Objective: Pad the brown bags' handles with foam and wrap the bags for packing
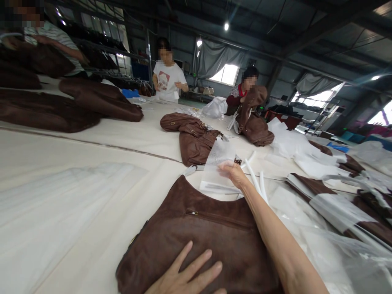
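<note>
A dark brown handbag (214,232) lies flat before me, its zipped pocket facing up. My left hand (190,271) rests on its lower part with the fingers spread. Beyond the bag's curved top edge, my right hand (231,171) pinches a translucent sheet (217,163) that looks like thin wrapping paper or plastic. Part of the sheet hangs over the table just past the bag. White foam strips (255,179) lie close to my right wrist. Behind the sheet sits another brown handbag (197,143), partly covered by it.
Brown bags (45,110) lie at the far left. A co-worker (249,81) handles a brown bag (255,126) across the table; another person (168,77) stands behind. Wrapped brown pieces (343,212) and clear plastic (306,228) cover the right side. White sheeting (76,204) lies at left.
</note>
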### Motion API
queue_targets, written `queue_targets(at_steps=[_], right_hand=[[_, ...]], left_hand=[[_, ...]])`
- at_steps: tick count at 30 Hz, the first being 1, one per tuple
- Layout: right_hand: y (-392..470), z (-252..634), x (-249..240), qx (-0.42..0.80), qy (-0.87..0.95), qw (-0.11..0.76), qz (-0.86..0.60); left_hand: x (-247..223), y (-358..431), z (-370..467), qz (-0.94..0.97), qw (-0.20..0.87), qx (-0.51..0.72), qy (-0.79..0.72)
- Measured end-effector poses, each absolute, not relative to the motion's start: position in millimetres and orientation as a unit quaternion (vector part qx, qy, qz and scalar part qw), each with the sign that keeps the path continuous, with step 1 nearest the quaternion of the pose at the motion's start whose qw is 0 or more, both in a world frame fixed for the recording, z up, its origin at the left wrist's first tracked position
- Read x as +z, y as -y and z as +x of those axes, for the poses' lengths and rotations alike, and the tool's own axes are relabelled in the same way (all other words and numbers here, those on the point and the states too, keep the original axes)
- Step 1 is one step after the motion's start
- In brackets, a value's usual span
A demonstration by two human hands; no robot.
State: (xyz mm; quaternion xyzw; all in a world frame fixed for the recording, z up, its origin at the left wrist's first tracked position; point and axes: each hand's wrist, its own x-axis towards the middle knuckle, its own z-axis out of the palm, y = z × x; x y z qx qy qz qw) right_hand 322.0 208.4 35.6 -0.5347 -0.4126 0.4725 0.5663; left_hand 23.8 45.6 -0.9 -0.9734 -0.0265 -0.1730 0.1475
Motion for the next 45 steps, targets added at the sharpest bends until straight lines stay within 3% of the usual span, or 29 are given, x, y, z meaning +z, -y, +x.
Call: queue_targets(at_steps=[6, 10, 16, 25, 29, 34, 38, 45], right_hand=[[-122, 308, 60, 0.380, 0.506, 0.585, -0.508], [-46, 292, 57, 0.189, 0.655, 0.515, -0.520], [25, 273, 34, -0.002, 0.823, 0.396, -0.409], [53, 283, 20, -0.129, 0.838, 0.330, -0.415], [51, 281, 14, -0.139, 0.856, 0.280, -0.411], [70, 275, 23, -0.113, 0.852, 0.291, -0.419], [133, 258, 30, -0.038, 0.834, 0.329, -0.441], [197, 240, -7, 0.033, 0.851, 0.186, -0.489]], left_hand=[[15, -32, 18, -0.987, 0.024, -0.140, 0.076], [16, -29, 19, -0.983, -0.054, -0.153, 0.089], [20, -28, 23, -0.978, -0.094, -0.161, 0.094], [7, -23, 20, -0.891, -0.196, -0.379, 0.152], [6, -23, 22, -0.850, -0.165, -0.453, 0.210], [9, -26, 21, -0.949, -0.152, -0.260, 0.095], [10, -25, 19, -0.963, -0.141, -0.219, 0.077], [24, -25, 18, -0.986, -0.130, -0.091, 0.047]])
